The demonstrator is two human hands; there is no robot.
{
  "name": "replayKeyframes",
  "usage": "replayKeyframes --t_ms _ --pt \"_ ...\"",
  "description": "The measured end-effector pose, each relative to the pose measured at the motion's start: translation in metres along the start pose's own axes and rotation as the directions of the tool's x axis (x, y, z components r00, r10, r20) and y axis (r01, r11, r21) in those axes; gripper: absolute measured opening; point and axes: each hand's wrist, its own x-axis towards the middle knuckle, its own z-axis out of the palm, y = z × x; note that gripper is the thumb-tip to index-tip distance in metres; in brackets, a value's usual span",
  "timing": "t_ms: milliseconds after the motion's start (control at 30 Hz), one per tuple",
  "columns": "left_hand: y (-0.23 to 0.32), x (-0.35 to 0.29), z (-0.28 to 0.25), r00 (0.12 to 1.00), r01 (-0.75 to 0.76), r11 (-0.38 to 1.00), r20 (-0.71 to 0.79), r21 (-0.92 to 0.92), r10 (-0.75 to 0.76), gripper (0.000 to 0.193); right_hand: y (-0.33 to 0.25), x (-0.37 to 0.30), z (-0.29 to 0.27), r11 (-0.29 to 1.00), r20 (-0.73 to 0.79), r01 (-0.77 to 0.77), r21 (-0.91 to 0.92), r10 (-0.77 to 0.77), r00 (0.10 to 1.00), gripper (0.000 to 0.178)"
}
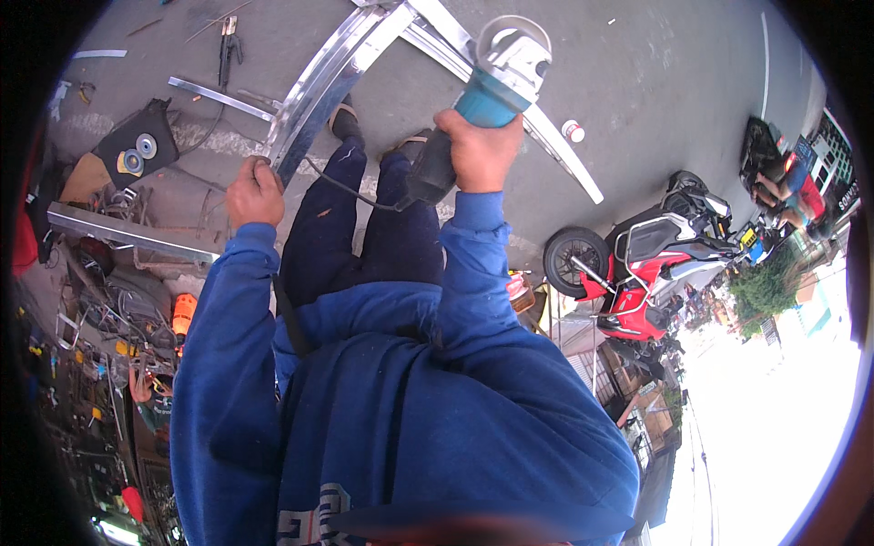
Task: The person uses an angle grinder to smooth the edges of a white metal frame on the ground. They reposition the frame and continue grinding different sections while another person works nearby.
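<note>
My right hand (480, 152) is wrapped round the body of a teal and black angle grinder (496, 96). The grinder's round guard and metal head point away from me, and its black cord trails to the left. At the near end of a shiny metal frame (341, 68), my left hand (255, 193) is closed with its fingers against the metal. The frame slants up and away from that hand. A second long metal length (557, 146) runs behind the grinder toward the right. Whether the disc touches any metal cannot be seen.
On the ground at left lie a welding electrode holder (228, 50), a thin metal strip (218, 96), and two discs (137, 155) on a dark sheet. A metal bar (127, 232) lies nearer. A red motorcycle (637, 273) stands at right, beyond a small white tub (573, 131).
</note>
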Motion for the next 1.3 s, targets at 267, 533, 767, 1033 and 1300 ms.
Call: replayKeyframes --t_ms 267,533,767,1033,1300 --pt "0.000 0.001 0.001 0.999 0.028 0.999 0.022 -0.028 -0.027 0.030 0.007 0.000 0.000 0.995 0.059 0.076 -0.059 -0.072 0.996 0.063" --pt "-0.001 0.001 0.002 0.998 -0.048 0.997 -0.047 0.062 0.051 0.030 0.002 0.003 -0.004 0.999 0.021 -0.004 -0.048 0.005 1.000 0.062" --pt "-0.001 0.001 0.001 0.999 -0.013 0.999 -0.035 0.034 0.015 0.030 0.009 -0.002 0.005 0.991 0.081 0.119 -0.067 -0.113 0.990 0.063" --pt "-0.007 0.003 0.004 1.000 0.017 1.000 0.010 0.020 -0.017 0.030 0.011 -0.003 -0.006 0.999 -0.019 0.045 -0.019 -0.045 0.999 0.050" --pt "-0.004 0.003 0.002 1.000 0.020 1.000 0.017 0.022 -0.020 0.031 0.013 -0.003 0.003 1.000 0.038 0.000 0.010 -0.001 0.999 0.060"
